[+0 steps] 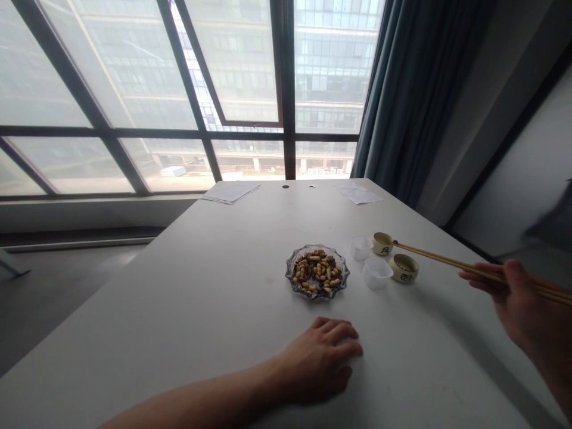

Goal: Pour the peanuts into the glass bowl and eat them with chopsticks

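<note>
My right hand point(521, 298) is closed around a pair of wooden chopsticks point(447, 260). Their tips reach the right rim of the farther small ceramic cup point(382, 243), with a small dark thing at them that I cannot name. A second ceramic cup point(404, 268), also marked with dark writing, stands nearer. Left of the cups are two clear plastic cups, a near one point(376, 273) and a far one point(360, 248). My left hand point(319, 360) rests on the table, loosely bent with fingers apart, holding nothing. Beyond it sits a scalloped glass dish point(290, 280) of peanuts point(318, 265) and smaller dark pieces.
The white table point(214, 286) stretches toward large windows point(241, 65). Paper sheets point(232, 192) lie at its far left, and more papers point(360, 193) at the far right. A dark blue curtain point(402, 89) hangs beyond the right edge.
</note>
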`<state>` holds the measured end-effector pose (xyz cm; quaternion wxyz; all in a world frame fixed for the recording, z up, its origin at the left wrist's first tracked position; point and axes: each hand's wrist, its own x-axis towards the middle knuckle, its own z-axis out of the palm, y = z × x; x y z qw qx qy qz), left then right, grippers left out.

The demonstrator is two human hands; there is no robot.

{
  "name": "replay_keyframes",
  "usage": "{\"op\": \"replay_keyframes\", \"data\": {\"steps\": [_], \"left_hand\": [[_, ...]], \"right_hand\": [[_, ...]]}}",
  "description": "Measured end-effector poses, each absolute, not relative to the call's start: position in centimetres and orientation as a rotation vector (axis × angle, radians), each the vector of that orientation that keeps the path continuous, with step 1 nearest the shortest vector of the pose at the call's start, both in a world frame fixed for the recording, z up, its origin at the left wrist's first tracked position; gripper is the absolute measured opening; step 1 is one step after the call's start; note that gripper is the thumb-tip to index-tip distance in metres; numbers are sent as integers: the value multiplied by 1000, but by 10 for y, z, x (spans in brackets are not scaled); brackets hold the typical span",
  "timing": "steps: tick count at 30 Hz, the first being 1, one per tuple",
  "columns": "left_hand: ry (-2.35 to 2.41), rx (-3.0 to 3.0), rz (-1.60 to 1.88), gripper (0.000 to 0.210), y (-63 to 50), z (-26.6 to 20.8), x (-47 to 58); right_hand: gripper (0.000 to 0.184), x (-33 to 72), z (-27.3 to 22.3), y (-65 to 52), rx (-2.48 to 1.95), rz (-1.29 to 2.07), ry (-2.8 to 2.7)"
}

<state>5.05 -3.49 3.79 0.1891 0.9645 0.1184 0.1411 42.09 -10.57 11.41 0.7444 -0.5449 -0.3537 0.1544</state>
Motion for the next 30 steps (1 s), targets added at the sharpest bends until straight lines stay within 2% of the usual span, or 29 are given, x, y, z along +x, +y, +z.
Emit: {"op": "replay_keyframes", "data": {"steps": [9, 30], "left_hand": [[351, 2719, 395, 34, -35, 36, 52], [343, 2722, 393, 34, -35, 38, 52]], "right_hand": [[31, 446, 81, -121, -1278, 270, -697], [33, 439, 62, -119, -1361, 338, -689]]}}
